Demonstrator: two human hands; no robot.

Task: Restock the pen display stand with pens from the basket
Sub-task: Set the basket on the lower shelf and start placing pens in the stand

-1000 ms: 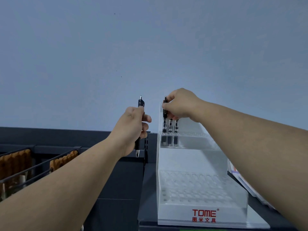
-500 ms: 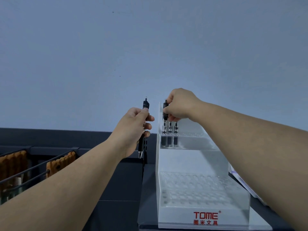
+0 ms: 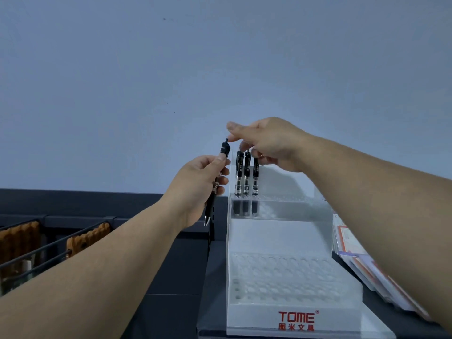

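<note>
The fingers (image 3: 221, 159) of the left hand (image 3: 195, 192) curl round a black pen (image 3: 216, 185), holding it nearly upright, tip down. The right hand (image 3: 276, 145) reaches across with loose, spread fingers that grip nothing; its forefinger hovers at the pen's clicker end, though contact cannot be confirmed.

Directly beneath the right fingers, three pens (image 3: 246, 177) stand seated in the leftmost holes of the top tier of the display stand (image 3: 276, 236), just right of the left fingers. The step in hand appears to be a hand-over: the right hand needs to pinch the pen near its top, carry it past the seated three and lower it straight into the next free hole.

The hazard looks to be the seated clips close under the right palm, and the stand's clear side wall between the held pen and the holes. Room opens rightward along the top row, and the lower tier (image 3: 281, 277) sits unfilled nearer the body. Beyond the left fingers, a wire rack (image 3: 49, 248) lines the dark surface (image 3: 176, 265); cards (image 3: 362, 265) lie beside the stand's right edge. No pen basket is clearly identifiable.
</note>
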